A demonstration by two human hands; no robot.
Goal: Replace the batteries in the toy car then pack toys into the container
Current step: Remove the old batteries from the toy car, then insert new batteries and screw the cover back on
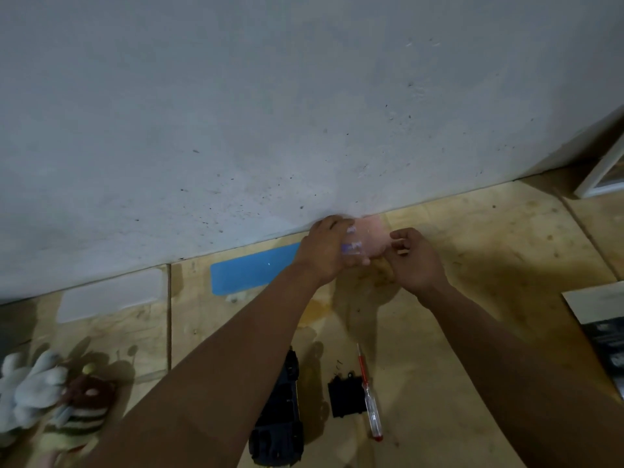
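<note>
My left hand (324, 253) is closed around a pink see-through battery pack (369, 239) with purple-and-white batteries (352, 246) showing in it, held near the wall at the far side of the wooden floor. My right hand (417, 261) has curled fingers pinching the pack's right edge. The image is blurred there. A dark toy car (280, 417) lies near me between my forearms. Its black battery cover (346, 398) lies off beside it, with small screws just above. A red-and-clear screwdriver (369, 393) rests to the right of the cover.
Plush toys lie at the left: a white one (30, 390) and a brown striped one (86, 405). A blue flat lid (250, 271) and a white sheet (108, 295) lie along the grey wall. A dark box (604, 332) and a white frame (601, 179) sit at the right.
</note>
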